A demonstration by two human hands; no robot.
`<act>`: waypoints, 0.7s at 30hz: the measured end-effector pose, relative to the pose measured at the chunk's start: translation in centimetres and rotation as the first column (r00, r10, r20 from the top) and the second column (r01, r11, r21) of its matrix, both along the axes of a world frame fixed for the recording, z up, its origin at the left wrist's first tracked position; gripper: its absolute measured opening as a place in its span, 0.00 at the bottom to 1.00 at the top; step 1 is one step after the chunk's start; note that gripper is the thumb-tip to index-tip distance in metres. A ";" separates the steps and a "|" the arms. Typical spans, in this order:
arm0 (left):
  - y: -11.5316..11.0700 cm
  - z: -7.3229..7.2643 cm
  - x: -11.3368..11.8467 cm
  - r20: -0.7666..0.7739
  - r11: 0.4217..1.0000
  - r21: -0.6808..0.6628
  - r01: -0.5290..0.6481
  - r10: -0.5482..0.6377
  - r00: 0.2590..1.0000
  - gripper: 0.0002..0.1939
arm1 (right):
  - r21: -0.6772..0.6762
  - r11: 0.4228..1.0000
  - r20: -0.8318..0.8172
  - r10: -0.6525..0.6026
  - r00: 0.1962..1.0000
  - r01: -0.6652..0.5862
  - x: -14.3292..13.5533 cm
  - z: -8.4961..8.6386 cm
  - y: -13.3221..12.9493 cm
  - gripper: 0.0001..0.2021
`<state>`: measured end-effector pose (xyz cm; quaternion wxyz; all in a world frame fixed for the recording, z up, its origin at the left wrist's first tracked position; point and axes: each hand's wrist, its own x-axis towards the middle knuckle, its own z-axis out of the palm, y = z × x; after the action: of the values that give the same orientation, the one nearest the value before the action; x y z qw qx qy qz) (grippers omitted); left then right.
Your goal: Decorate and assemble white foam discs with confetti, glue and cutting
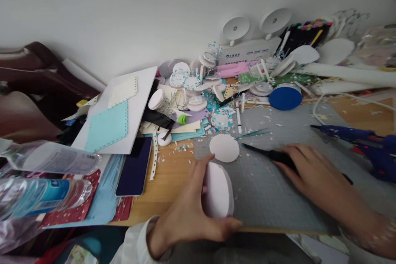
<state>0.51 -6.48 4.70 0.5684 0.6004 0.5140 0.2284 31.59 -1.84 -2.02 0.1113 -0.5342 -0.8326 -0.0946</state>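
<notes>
At the lower centre of the frame I have the left hand (193,204) gripping a stack of white discs (217,192) by its edges. Right of centre, my right hand (314,169) lies over a black tool (262,151) on the grey mat (266,196); I cannot tell whether it is gripped.

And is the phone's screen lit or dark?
Dark: the phone lies screen up, its face an even, deep dark tone with no picture showing.
</notes>
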 end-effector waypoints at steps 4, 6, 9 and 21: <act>0.2 0.4 0.4 -0.006 1.000 -0.017 -0.003 0.002 1.000 0.60 | -0.048 0.990 -0.101 -0.135 0.986 0.130 -0.3 0.3 -0.6 0.25; 0.2 0.6 0.5 -0.057 1.000 0.018 -0.004 0.005 0.998 0.57 | -0.049 0.980 -0.169 -0.199 0.965 0.194 -0.6 0.7 -1.1 0.28; 0.1 0.4 0.6 -0.108 0.999 0.053 0.001 0.004 0.994 0.53 | -0.097 0.980 -0.279 -0.195 0.940 0.175 -1.4 1.8 -2.0 0.28; 0.2 -0.4 1.4 -0.020 0.989 0.148 0.017 -0.014 1.000 0.44 | -0.069 0.933 -0.482 0.279 0.831 -0.353 -8.0 6.6 -4.6 0.15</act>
<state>1.86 -6.30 4.31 0.5193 0.6470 0.4963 0.2558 23.56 -6.41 4.56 0.2793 -0.4028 -0.8632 0.1206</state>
